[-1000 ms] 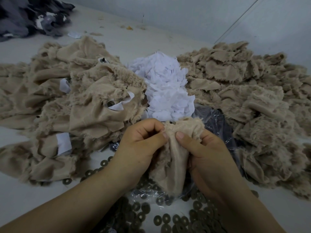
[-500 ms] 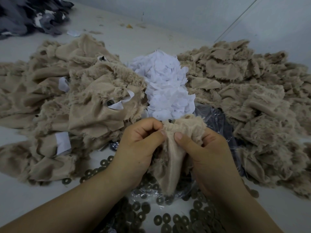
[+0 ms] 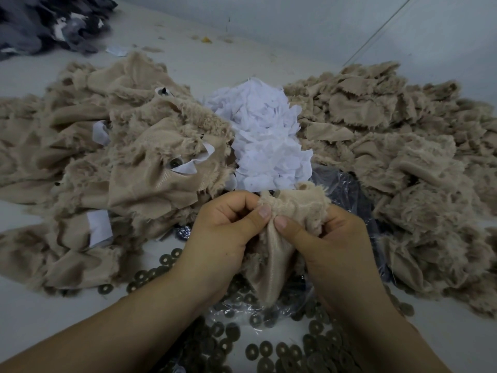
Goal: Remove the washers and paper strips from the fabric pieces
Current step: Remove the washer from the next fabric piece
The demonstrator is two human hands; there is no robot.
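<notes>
Gripping: left hand (image 3: 226, 227) and right hand (image 3: 325, 238) pinch one fabric piece (image 3: 271, 249) between thumbs and curled fingers, close together.
Washer: a dark one (image 3: 274, 194) peeks at the piece's top edge (partly hidden).
Beneath: loose washers (image 3: 258, 351) on clear plastic.
Behind: white paper strips (image 3: 266, 146) heaped between two fabric piles.

The fabric pieces (image 3: 150, 168) were beige, the paper strips (image 3: 266, 146) at twelve o'clock white, the washers (image 3: 266, 348) at six o'clock dark bronze, the cloth heap (image 3: 53, 20) at eleven o'clock grey, black and white.
</notes>
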